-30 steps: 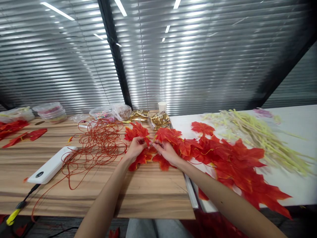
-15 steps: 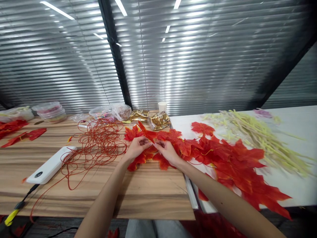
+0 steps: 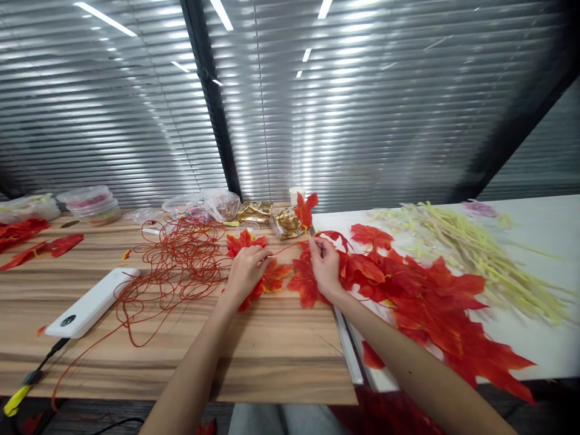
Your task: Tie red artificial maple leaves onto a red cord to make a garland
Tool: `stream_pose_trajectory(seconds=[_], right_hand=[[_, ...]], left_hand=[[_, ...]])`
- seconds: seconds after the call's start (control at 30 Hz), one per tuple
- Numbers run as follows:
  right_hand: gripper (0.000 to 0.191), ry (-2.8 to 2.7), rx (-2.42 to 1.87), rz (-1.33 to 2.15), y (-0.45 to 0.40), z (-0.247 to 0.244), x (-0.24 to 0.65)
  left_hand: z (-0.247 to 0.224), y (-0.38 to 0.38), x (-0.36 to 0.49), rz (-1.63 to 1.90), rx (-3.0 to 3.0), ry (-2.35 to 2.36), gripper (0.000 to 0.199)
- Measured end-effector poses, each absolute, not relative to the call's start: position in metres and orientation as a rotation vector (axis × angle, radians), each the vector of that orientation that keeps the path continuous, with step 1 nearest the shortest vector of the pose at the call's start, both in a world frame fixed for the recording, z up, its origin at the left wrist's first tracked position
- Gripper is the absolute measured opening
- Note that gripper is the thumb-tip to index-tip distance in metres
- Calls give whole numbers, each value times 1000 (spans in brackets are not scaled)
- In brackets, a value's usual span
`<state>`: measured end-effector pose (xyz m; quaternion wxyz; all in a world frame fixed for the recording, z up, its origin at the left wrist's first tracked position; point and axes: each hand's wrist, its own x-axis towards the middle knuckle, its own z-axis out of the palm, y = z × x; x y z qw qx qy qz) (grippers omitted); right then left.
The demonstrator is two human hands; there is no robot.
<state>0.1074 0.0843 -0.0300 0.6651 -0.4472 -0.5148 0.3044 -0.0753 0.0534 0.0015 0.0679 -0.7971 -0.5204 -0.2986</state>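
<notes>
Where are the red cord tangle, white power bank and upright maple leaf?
Red cord tangle (image 3: 186,257): head view, dense middle.
White power bank (image 3: 94,301): head view, top face.
Upright maple leaf (image 3: 306,211): head view, blade.

The thin red cord (image 3: 188,248) lies in a loose tangle at left; a strand runs nearly straight across the centre. At its right end, a raised leaf (image 3: 306,209), red and lobed, stands upright, yellowish at its base. Overlapping red leaves (image 3: 430,293) spread from the centre toward the near right.

No legible text, print on gold packets (image 3: 254,211) too small, dark display (image 3: 68,320) on white device (image 3: 95,301) unreadable
</notes>
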Motion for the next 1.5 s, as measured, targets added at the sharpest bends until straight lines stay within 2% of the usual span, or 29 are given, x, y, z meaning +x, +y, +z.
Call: stream_pose_trajectory(seconds=[0.23,0.53,0.73,0.93,1.17,1.3,1.5], right_hand=[[30,-1069,-1064,565,103,-35,124],[27,-1029,-1089,459,108,-39,128],[30,-1052,-1144,471,109,-44,128],[31,-1113,-1146,478,104,-43,127],[18,-1156,-1228,230,94,-31,127],[19,-1332,-1157,8,83,-26,122],[40,-1947,-724,120,63,-29,108]], left_hand=[[-2,59,-84,-988,-2303,-1670,21],[3,53,-93,-703,-2067,-1879,16],[0,55,-95,-809,-1934,-1925,26],[-2,56,-92,-881,-1981,-1915,16],[-3,56,-85,-956,-1980,-1776,18],[-2,54,-84,-950,-1952,-1759,19],[-3,53,-76,-887,-2053,-1612,19]])
